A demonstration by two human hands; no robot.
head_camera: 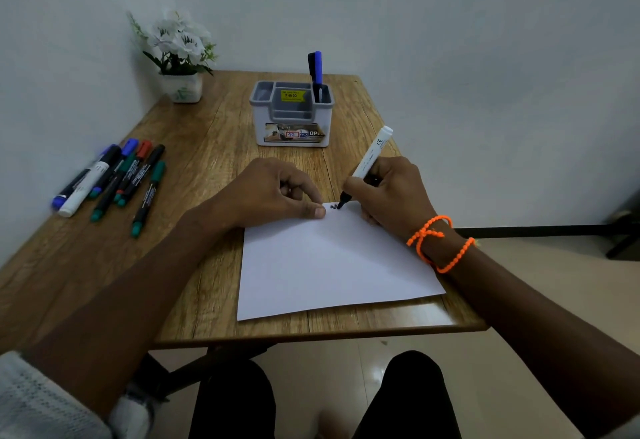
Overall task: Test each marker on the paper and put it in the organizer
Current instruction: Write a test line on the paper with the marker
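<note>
Head camera shows spare markers (114, 179) lying well left of the fingers. Left hand (273, 193) has curled fingers and its thumb presses the paper (325, 265) top edge. Just beside, right hand (388, 193) grips a white marker (369, 160), tip touching paper. Beyond the fingers stands the organizer (292, 116), holding two markers (316, 71).

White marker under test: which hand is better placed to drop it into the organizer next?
Right. The right hand already grips the white marker, with the organizer just ahead; the left hand rests on the paper.
</note>
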